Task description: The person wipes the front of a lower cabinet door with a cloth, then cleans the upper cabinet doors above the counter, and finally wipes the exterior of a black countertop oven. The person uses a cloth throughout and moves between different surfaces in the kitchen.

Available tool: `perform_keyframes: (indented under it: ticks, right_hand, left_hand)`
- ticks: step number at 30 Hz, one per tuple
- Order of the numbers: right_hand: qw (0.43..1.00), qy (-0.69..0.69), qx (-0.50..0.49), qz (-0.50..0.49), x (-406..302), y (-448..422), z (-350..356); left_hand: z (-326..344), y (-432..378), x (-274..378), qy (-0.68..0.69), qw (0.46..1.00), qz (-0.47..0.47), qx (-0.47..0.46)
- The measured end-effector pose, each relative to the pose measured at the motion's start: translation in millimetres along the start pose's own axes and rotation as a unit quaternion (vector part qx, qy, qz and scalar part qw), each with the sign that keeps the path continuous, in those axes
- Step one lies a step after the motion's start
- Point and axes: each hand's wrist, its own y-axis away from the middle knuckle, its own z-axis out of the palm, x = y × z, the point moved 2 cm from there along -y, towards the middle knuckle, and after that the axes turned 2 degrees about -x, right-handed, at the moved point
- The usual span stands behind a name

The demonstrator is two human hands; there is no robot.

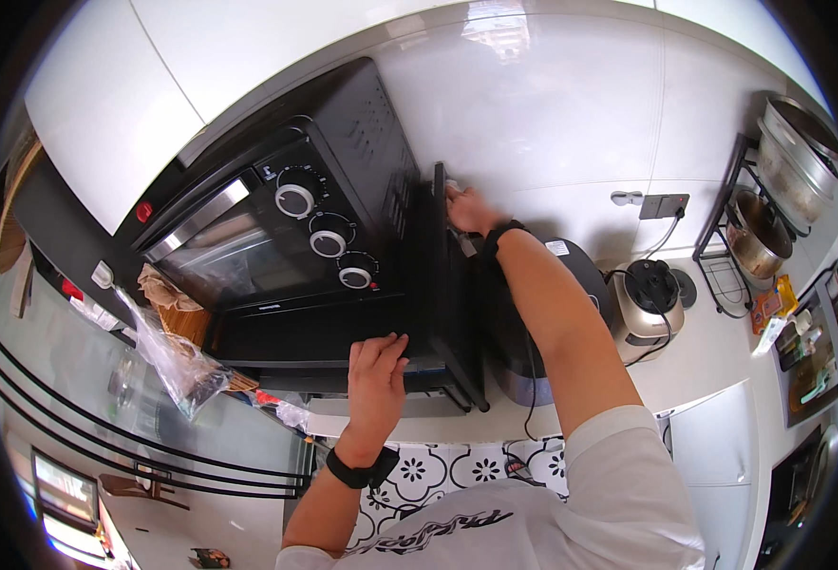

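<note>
A black toaster oven (269, 235) with three silver-rimmed knobs stands on a black metal shelf (305, 335). My left hand (378, 381) rests with its fingertips on the shelf's front edge, below the oven. My right hand (470, 209) reaches to the rear side of the shelf frame, near the tiled wall, with a whitish cloth or tissue (461, 239) partly showing under the fingers. Beneath my right forearm is a black rounded appliance (561, 299), partly covered by the arm.
A beige appliance base (650, 306) with a black top and cord stands on the counter at the right. Beyond it are a wall socket (664, 206) and a black rack (721, 235) holding metal pots (759, 231). A clear plastic bag (176, 363) hangs at the left.
</note>
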Motion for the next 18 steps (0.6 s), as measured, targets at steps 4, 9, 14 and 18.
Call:
perform_keyframes:
  ticks: [4, 9, 14, 18]
  right_hand:
    - [0.999, 0.01, -0.03, -0.014, -1, 2, -2]
    - [0.99, -0.123, -0.013, -0.066, -14, 30, -21]
    - [0.968, -0.103, 0.045, -0.227, -57, 105, -50]
    - [0.937, -0.293, -0.108, -0.159, -92, 163, -77]
  left_hand:
    - [0, -1, -1, 0.006, 1.0, 0.006, 0.009]
    - [2, -2, -1, -0.002, 1.0, 0.003, 0.012]
    - [4, -2, -4, 0.016, 1.0, 0.006, 0.023]
    - [6, -1, -8, 0.034, 0.999, 0.008, 0.029]
